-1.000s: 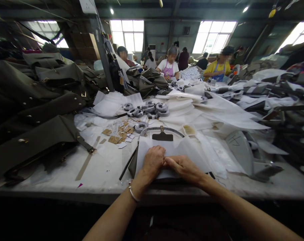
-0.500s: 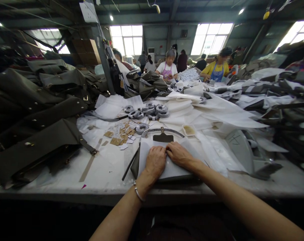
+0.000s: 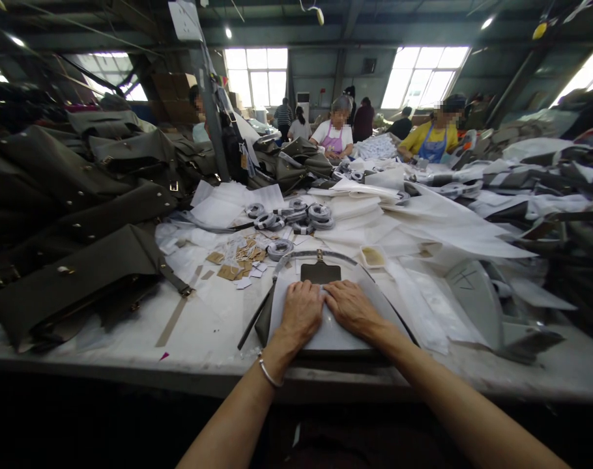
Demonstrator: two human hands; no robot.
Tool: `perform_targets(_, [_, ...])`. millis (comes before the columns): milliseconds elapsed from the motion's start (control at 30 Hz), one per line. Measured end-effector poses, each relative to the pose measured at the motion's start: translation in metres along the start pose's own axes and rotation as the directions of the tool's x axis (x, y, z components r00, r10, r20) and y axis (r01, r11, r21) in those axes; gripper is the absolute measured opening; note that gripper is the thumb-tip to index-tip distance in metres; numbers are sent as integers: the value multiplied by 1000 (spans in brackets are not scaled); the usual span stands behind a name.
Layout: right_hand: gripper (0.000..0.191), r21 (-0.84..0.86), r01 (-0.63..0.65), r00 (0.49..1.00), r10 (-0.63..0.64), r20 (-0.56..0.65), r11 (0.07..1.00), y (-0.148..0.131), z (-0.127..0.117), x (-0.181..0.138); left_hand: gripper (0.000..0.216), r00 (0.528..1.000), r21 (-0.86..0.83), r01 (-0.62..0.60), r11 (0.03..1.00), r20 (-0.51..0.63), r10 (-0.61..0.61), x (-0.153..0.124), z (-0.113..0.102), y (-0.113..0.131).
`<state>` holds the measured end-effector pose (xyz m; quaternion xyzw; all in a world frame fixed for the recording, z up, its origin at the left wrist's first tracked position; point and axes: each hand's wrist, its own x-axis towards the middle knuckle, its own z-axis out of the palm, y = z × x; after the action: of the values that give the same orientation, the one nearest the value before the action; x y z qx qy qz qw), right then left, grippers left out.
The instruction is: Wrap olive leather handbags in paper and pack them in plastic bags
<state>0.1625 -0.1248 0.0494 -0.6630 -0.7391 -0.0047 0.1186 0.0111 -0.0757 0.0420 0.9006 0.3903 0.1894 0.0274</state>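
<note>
Pressing of white wrapping paper [image 3: 326,326] onto a flat bag [image 3: 320,271].
Left hand [image 3: 301,312] and right hand [image 3: 351,307], moved up the paper since a second ago, are laid flat, nothing gripped.

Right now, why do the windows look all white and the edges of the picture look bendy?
In the head view, the windows are blown out by daylight; the wide lens curves and stretches the table edge and the dark bags; the hands, left hand and right hand, stay fairly sharp.
</note>
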Motion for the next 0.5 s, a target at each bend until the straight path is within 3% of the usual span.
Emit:
perform_targets(200, [25,-58,-62,994,57,-90,996,-3,0,0,21,999,-5,0,1000,-37,0,3,-1,-1])
perform_targets(500, [41,-225,-234,959,186,-215,946,1,-1,-4,22,997,12,22,1000,-80,-21,2,4,-1])
